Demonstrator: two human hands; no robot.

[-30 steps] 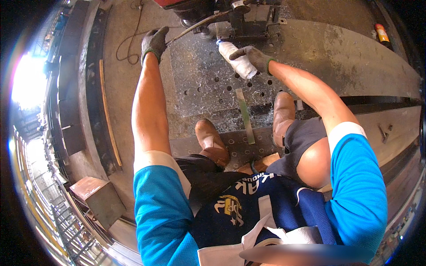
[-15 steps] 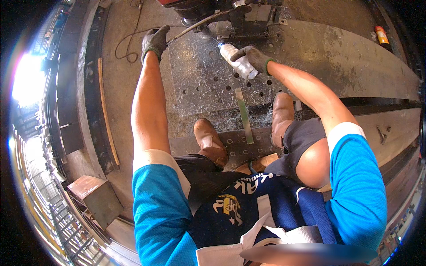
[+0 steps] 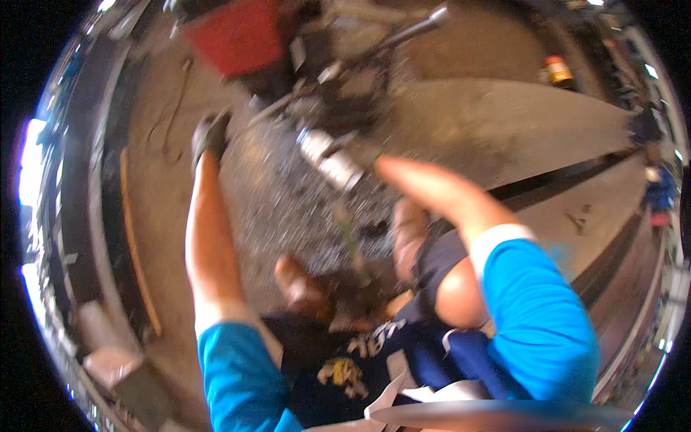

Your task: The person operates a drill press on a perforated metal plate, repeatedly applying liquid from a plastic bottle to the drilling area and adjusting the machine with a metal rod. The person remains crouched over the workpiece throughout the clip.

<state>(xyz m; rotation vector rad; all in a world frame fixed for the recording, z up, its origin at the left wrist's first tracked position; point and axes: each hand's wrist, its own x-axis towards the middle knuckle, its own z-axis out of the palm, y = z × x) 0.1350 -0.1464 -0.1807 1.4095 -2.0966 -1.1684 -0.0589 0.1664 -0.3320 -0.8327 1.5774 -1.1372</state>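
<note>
My right hand (image 3: pixel 360 153), in a dark glove, is closed round a clear plastic bottle (image 3: pixel 341 173). The bottle slants, its narrow neck end toward the machine. At the far left, my gloved left hand (image 3: pixel 210 137) appears closed at the end of a long metal lever (image 3: pixel 272 109); motion blur softens the fingers. The lever runs to a machine with a red housing (image 3: pixel 237 39), resembling a drill. Below the bottle lies a steel plate (image 3: pixel 266 209) strewn with shiny metal shavings.
A flat greenish strip (image 3: pixel 350 241) lies on the plate between my boots (image 3: pixel 299 284). A cable (image 3: pixel 171 119) trails across the left floor. Toward the far right stands a red and yellow bottle (image 3: pixel 556 70). A box (image 3: pixel 115 363) sits at lower left; long steel beams flank both sides.
The whole view has shifted and blurred, showing more of the red machine. Both hands keep roughly their places relative to the lever and machine, the bottle still in my right hand.
</note>
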